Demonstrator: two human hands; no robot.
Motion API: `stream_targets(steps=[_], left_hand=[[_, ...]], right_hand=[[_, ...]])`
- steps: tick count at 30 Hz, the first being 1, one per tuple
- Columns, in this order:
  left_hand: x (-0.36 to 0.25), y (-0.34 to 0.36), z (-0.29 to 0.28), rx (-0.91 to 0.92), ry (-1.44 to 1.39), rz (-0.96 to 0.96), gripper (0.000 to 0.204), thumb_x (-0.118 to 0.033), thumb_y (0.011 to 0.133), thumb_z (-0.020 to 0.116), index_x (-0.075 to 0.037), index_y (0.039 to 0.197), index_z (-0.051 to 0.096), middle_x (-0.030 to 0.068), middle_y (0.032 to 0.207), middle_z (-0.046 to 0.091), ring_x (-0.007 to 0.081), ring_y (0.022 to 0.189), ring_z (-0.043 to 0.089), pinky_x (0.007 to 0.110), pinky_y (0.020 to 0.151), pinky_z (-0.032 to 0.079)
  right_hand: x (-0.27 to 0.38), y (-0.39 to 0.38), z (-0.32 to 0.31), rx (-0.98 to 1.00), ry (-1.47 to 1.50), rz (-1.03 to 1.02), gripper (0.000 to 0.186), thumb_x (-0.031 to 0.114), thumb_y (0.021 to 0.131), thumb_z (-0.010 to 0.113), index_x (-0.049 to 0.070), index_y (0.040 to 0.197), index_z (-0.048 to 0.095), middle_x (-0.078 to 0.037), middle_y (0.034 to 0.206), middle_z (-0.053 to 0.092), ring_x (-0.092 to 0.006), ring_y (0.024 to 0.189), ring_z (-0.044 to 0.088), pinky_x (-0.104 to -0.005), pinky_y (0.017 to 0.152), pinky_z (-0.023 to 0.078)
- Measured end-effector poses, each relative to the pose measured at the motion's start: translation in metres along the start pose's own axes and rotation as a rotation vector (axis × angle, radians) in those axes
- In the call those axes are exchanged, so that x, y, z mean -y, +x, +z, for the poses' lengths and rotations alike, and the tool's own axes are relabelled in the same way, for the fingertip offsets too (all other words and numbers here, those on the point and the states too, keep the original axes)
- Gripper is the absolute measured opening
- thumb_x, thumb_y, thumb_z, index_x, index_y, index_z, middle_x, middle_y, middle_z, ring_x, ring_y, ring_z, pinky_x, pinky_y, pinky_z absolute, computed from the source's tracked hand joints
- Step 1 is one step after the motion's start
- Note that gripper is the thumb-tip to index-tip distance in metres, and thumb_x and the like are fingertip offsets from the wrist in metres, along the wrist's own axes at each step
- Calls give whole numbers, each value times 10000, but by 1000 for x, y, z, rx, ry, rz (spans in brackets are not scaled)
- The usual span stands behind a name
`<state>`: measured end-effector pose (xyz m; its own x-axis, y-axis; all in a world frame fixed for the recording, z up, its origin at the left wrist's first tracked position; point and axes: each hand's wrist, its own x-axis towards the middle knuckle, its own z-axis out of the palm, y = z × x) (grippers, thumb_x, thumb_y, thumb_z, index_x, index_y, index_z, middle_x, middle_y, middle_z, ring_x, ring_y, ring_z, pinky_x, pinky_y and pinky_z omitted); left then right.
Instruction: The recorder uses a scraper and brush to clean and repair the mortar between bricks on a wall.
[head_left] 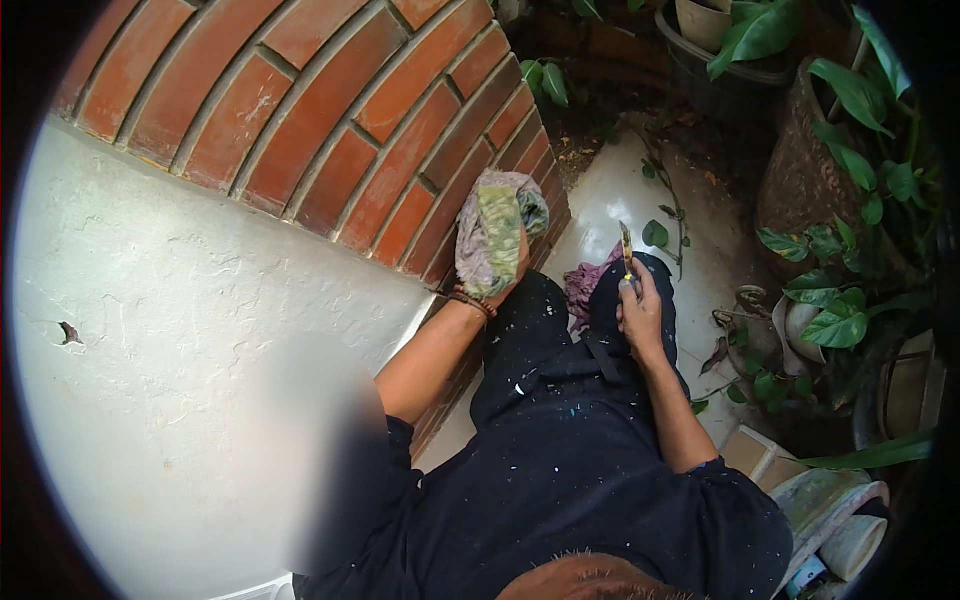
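Note:
Against the brick wall (390, 150) on my left, my left hand (508, 292) is closed on a crumpled grey-and-green rag (495, 225). The cloth covers most of its fingers. In front of my right knee, my right hand (642, 312) grips a small knife-like tool (627, 245). Its narrow blade points away from me and looks stained; the exact kind of tool is unclear. Between my knees shows a bunched purple cloth (588, 290), partly hidden by my legs.
Below the bricks runs a white rough-plastered wall (180, 330) with a small chip. Light floor tiles (610, 190) carry a trailing vine (655, 235). Leafy potted plants and a dark pot (720, 75) crowd the right, with stacked pots (850, 545) near my right elbow.

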<state>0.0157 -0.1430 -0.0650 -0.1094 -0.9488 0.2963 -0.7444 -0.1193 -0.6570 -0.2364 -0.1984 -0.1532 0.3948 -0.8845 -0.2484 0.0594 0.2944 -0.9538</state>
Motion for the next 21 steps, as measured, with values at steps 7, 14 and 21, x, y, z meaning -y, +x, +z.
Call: stream_targets(steps=[7,14,21], left_hand=[[-10,26,130,-42,237,60,545,-194,972,480,20,1473,482,215,1513,489,394,1419,434,473,1239,284],[-16,128,113,-352,-794,-204,486,-236,923,546,-126,1397,565,136,1436,550,365,1338,489,452,1189,337],[-11,35,48,-245,-484,-192,510,-212,939,502,81,1352,562,256,1334,609,423,1225,585,477,1092,457]], right_hand=[[20,-2,-11,-7,-30,-33,561,165,1022,532,29,1542,371,-4,840,541,-47,555,452,-208,430,369],[29,-18,-24,-67,24,-59,544,145,1016,532,-23,1512,382,-32,855,569,-63,549,471,-231,475,388],[9,-18,-41,-112,52,23,560,127,1020,511,35,1552,359,-4,862,530,-53,557,481,-198,410,382]])
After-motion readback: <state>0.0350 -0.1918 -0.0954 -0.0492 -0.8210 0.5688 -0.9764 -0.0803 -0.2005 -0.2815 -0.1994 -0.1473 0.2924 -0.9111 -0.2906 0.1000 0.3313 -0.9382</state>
